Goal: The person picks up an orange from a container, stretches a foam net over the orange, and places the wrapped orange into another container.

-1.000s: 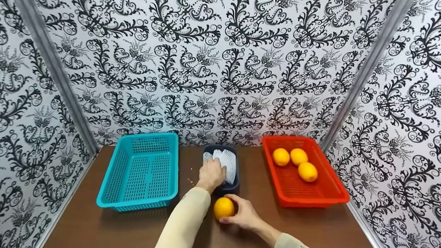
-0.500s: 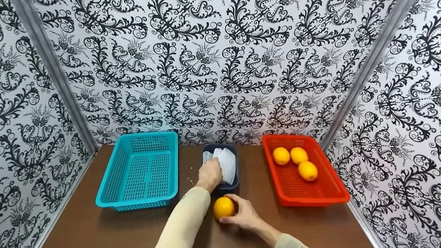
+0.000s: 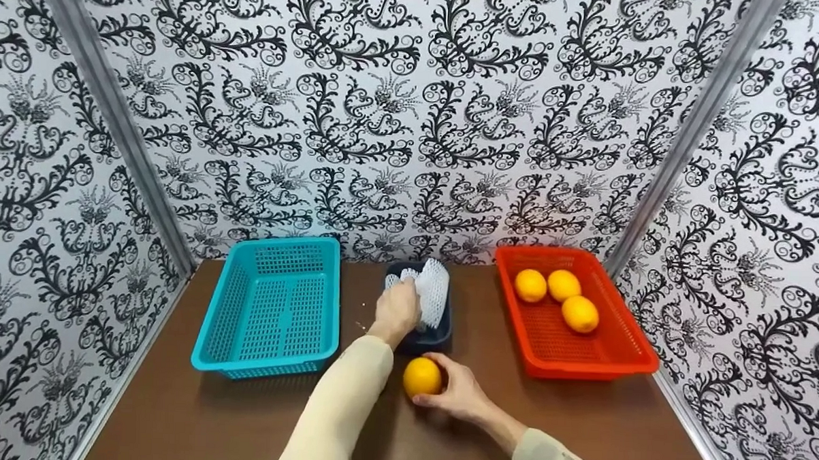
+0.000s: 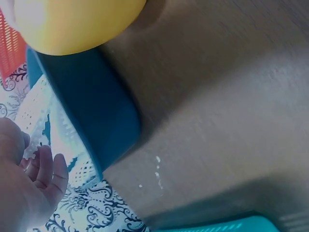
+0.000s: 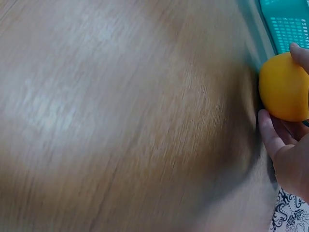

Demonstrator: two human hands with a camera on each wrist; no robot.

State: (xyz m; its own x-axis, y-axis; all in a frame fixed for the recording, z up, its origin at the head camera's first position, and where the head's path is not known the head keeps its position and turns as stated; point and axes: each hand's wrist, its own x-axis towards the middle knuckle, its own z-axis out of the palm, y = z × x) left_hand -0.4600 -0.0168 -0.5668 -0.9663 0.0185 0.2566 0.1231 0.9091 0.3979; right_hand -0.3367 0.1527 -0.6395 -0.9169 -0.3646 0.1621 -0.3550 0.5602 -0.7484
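My left hand (image 3: 398,308) pinches a white foam fruit net (image 3: 434,292) over the small dark blue bin (image 3: 435,343). The net's far end sticks up above the bin's back rim. More white nets (image 3: 392,280) lie inside, partly covered by the hand. In the left wrist view, the fingertips (image 4: 44,157) curl at the net's edge. My right hand (image 3: 464,393) holds an orange (image 3: 422,377) near the table, just in front of the bin. Thumb and fingers lie on opposite sides of the orange (image 5: 282,89) in the right wrist view.
A turquoise basket (image 3: 268,361) with nothing in it stands on the left. On the right, a red basket (image 3: 588,368) carries three oranges (image 3: 564,286). Small pale crumbs (image 3: 361,323) dot the brown table (image 3: 239,421) left of the bin. Patterned walls enclose the table's back and sides.
The foam net in my left hand has risen, its far end now tilted up out of the bin. My right hand keeps holding the orange in place. The head view has shifted slightly.
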